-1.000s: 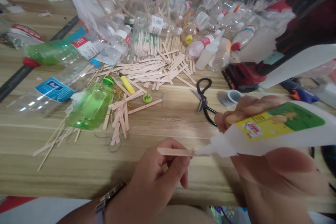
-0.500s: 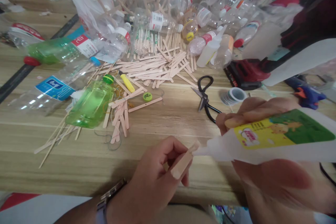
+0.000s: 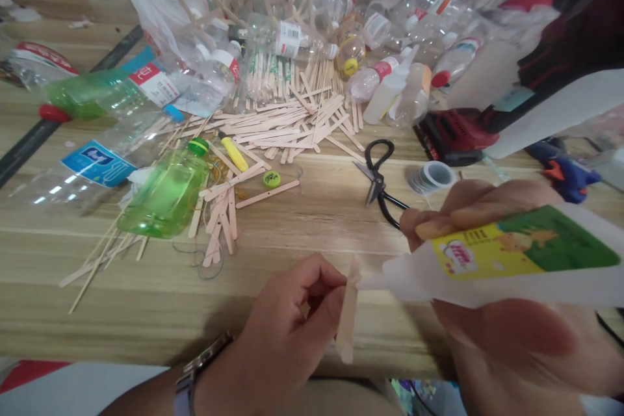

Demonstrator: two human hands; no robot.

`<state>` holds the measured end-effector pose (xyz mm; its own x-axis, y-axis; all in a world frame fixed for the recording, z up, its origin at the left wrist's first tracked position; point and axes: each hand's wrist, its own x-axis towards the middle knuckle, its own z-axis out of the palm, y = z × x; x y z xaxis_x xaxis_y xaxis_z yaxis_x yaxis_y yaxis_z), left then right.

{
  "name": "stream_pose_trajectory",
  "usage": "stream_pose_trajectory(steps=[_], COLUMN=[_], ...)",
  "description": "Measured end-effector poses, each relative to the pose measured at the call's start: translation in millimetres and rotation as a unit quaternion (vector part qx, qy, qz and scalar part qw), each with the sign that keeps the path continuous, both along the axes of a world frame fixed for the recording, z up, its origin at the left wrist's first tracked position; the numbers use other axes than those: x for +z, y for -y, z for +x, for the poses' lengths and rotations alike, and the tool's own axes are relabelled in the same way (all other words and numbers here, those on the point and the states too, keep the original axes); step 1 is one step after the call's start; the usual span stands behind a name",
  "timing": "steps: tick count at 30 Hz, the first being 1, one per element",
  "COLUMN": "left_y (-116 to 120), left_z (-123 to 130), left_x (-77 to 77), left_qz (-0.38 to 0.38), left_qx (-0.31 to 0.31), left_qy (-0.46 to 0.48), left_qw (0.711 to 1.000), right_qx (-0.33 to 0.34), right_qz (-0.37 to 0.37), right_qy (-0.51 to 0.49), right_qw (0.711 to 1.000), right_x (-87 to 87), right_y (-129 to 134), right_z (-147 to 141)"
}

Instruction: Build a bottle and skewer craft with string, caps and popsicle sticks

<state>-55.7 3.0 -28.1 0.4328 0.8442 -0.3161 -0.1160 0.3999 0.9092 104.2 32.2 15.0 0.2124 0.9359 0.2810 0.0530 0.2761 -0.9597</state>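
Between thumb and fingers, my left hand (image 3: 305,312) pinches a wooden craft stick (image 3: 347,322) that stands nearly upright above the front of the table. My right hand (image 3: 492,331) is wrapped round a white glue bottle (image 3: 517,253) with a yellow and green label, lying almost level. Its narrow nozzle points left and meets the upper part of the stick, as far as I can see. Any glue on the stick is too small to make out. Beyond my right hand lie black-handled scissors (image 3: 377,179) and a spool of thin wire or thread (image 3: 431,177).
A heap of craft sticks (image 3: 292,123) spreads over the table's middle, with many plastic bottles (image 3: 390,26) behind. At left lie a green bottle (image 3: 166,192), a yellow-handled tool (image 3: 234,151) and a green cap (image 3: 272,179). A red-and-black power tool (image 3: 458,133) and a blue glue gun (image 3: 568,175) are at right.
The craft stick in my left hand has turned from a slant to nearly upright, its lower end swinging down and right. The glue bottle stays at the stick with barely any shift.
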Motion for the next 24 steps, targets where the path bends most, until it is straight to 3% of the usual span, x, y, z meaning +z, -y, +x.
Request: stream_pose_trajectory(steps=[2, 10, 14, 24], left_y=[0.0, -0.5, -0.6, -1.2], left_z=[0.6, -0.3, -0.2, -0.9], left_x=[0.1, -1.2, -2.2, -2.3], left_qz=[-0.003, -0.005, -0.020, -0.010], left_qx=[-0.002, -0.003, -0.005, -0.003], left_qy=[0.004, -0.029, -0.018, -0.023], left_qw=[1.000, 1.000, 1.000, 1.000], right_qx=[-0.042, 0.035, -0.001, -0.007], right_qz=[0.011, 0.023, 0.016, 0.004], right_qy=[0.010, 0.014, 0.000, -0.011], right_qw=[0.999, 0.999, 1.000, 1.000], right_x=[1.7, -3.8, -3.0, 2.5], right_y=[-0.5, -5.4, -3.9, -2.3], right_z=[-8.1, 9.2, 4.1, -2.5])
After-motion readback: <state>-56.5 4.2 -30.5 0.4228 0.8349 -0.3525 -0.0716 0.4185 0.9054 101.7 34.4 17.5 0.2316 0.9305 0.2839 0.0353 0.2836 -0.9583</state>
